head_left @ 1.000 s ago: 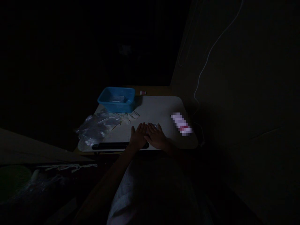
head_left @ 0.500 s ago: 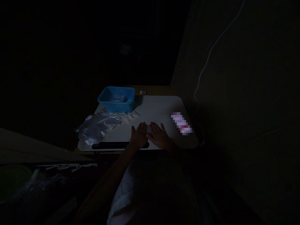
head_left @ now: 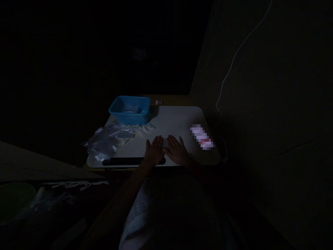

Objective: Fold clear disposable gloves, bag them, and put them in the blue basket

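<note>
Near the front of a white tabletop (head_left: 179, 119), my left hand (head_left: 154, 151) lies flat with its palm down and its thumb apart. Close beside it, my right hand (head_left: 177, 150) is also stretched out flat, its thumb pointing toward the left hand. Between the two hands shows a small pale piece (head_left: 165, 142), perhaps thin plastic or paper; the hands cover its sides. In the dim light I cannot tell its kind.
A blue plastic basin (head_left: 130, 118) with something pale inside stands at the back left. Crumpled clear plastic (head_left: 104, 140) and paper pieces (head_left: 148, 127) lie before it. A black slot (head_left: 122, 161) runs along the front edge. To the right are a blurred-out bright object (head_left: 201, 137) and a white cable (head_left: 229, 71).
</note>
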